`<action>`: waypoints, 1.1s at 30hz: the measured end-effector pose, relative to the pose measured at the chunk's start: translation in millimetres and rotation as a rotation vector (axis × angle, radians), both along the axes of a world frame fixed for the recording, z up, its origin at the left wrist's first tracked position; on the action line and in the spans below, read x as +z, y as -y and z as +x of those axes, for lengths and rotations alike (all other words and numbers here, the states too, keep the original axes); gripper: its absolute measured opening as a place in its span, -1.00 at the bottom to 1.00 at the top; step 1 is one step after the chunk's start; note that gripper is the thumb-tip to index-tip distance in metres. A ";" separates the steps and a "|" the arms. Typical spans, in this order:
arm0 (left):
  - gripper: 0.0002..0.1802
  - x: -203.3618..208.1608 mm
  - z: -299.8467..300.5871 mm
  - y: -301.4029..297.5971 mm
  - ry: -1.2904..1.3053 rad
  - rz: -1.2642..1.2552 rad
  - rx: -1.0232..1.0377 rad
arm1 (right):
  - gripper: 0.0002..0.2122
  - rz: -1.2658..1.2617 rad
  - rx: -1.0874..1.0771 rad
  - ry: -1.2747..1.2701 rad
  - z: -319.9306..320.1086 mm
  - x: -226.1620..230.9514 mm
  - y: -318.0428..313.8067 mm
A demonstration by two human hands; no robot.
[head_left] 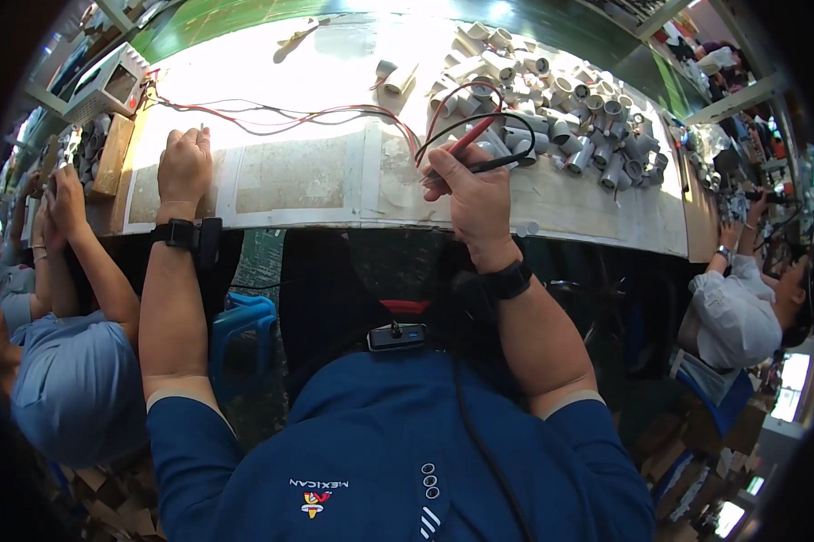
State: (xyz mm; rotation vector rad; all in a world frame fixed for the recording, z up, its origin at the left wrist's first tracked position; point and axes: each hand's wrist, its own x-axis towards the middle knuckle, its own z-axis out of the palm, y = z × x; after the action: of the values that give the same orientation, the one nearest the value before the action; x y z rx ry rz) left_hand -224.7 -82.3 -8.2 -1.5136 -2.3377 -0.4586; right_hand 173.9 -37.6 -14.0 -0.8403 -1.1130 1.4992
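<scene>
My right hand [466, 185] is closed around a pair of test probes above the near part of the worktable. The red probe [474, 137] and the black probe [505, 162] cross the hand, and their thin tips point left. Off to the left, my left hand [185, 167] rests at the table with its fingers curled in. Whatever its fingertips may pinch is too small to make out. Red and black leads [321, 115] run across the tabletop from the probes to a pale boxy instrument [118, 83] at the far left.
A heap of grey-white cylindrical parts [597, 108] covers the table's right side. Apart from it lie a similar part [398, 78] with a red wire and a small flat piece [300, 32]. Co-workers sit at both sides. A blue stool [243, 325] stands below.
</scene>
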 end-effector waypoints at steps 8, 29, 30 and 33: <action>-0.37 47.4 210.6 -159.0 0.183 -0.004 -0.472 | -0.91 0.000 -0.036 0.097 53.4 -4.0 -21.1; -0.38 -23.4 184.0 81.3 1.485 0.495 -0.377 | -0.84 -0.275 0.261 -0.029 -35.2 -13.4 33.8; -0.37 -29.3 190.2 94.7 1.471 0.506 -0.390 | -0.84 -0.243 0.248 -0.022 -43.1 -13.4 33.5; -0.35 -47.2 189.5 117.6 1.403 0.517 -0.436 | -0.84 -0.164 0.239 0.007 -69.9 -18.0 37.7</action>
State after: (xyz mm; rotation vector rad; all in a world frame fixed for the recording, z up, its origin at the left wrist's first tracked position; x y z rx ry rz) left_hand -35.2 -199.9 -55.5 -1.5872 -2.1515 -2.6675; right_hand 104.0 -75.3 -32.0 -0.8463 -1.1376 1.8063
